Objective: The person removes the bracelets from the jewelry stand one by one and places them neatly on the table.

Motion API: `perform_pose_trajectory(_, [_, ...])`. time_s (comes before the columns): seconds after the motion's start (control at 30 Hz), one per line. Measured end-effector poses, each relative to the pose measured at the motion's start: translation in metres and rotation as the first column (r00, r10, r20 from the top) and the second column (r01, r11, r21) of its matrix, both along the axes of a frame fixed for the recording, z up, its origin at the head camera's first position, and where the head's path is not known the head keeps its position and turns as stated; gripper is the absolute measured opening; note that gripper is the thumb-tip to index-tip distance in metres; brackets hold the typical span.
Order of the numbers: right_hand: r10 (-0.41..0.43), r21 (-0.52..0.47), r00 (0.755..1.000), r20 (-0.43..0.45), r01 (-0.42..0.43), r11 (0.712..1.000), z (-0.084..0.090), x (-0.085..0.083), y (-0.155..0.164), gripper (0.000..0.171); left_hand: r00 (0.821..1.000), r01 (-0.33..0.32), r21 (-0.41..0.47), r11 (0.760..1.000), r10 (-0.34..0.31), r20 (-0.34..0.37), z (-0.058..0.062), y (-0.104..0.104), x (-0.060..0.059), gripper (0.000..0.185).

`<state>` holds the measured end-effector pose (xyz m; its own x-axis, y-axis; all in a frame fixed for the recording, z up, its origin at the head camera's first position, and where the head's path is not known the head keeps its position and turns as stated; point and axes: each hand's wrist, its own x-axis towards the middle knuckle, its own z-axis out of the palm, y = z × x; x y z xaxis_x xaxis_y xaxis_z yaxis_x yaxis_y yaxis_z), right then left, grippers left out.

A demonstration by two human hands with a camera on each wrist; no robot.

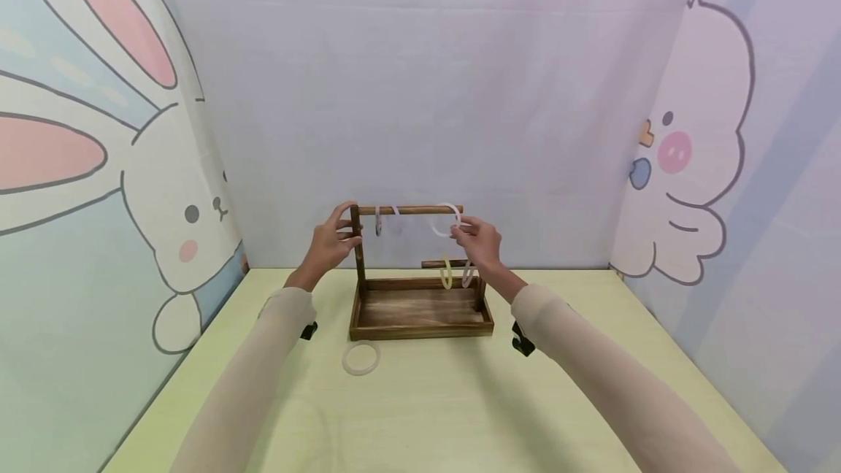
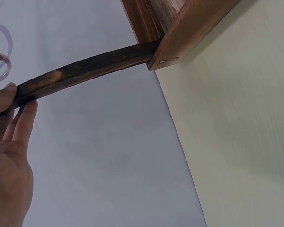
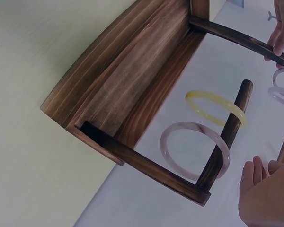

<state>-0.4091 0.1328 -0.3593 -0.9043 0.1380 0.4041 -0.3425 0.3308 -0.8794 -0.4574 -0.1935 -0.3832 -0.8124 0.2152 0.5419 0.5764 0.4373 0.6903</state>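
Room: pale wall panels (image 1: pixel 434 93), printed at left with one rabbit (image 1: pixel 158 217), at right with one rounded, orange-beaked figure (image 1: pixel 696 166).
Tabletop (image 1: pixel 420 407): one, pale yellow-green.
Sleeves (image 1: pixel 236 378): two, cream, reaching in from either side.
Stand: one, dark wood, on the tabletop near the back wall; tray base (image 1: pixel 420 331), long upper bar (image 1: pixel 417 210), short lower bar (image 1: pixel 432 264).
Hands: two. Left hand (image 1: pixel 326 245), fingers gripping the tall left post (image 1: pixel 358 250) near its top. Right hand (image 1: pixel 482 243), pinching the white ring and partly covering the stand's short right post in the head view.
Rings: six. White ring (image 1: pixel 433 225), one, at the upper bar's free end; whether around it, cannot tell. Upper bar, two: patterned ring (image 1: pixel 378 223), lilac ring (image 1: pixel 396 211). Lower bar, two: yellow ring (image 3: pixel 203 113), mauve ring (image 3: pixel 164 149). Tabletop, one: pale ring (image 1: pixel 361 373), flat before the tray base.
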Motion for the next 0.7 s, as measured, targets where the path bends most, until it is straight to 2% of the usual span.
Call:
perform_pose_trajectory(0.3, [-0.011, -0.009, 1.0, 0.024, 0.011, 1.0, 0.0, -0.003, 0.011, 0.038, 1.0, 0.007, 0.005, 1.0, -0.007, -0.01, 0.0, 0.0, 0.0, 0.082])
perform_pose_trajectory(0.53, [-0.009, -0.058, 0.999, 0.037, 0.011, 0.998, 0.004, -0.003, 0.015, 0.035, 1.0, 0.007, 0.003, 1.0, -0.007, -0.012, 0.001, 0.0, 0.001, 0.081])
perform_pose_trajectory(0.7, [0.006, -0.086, 0.998, 0.058, -0.001, 0.996, 0.006, -0.002, 0.019, 0.038, 1.0, 0.008, 0.006, 1.0, -0.008, 0.0, 0.0, -0.001, 0.001, 0.082])
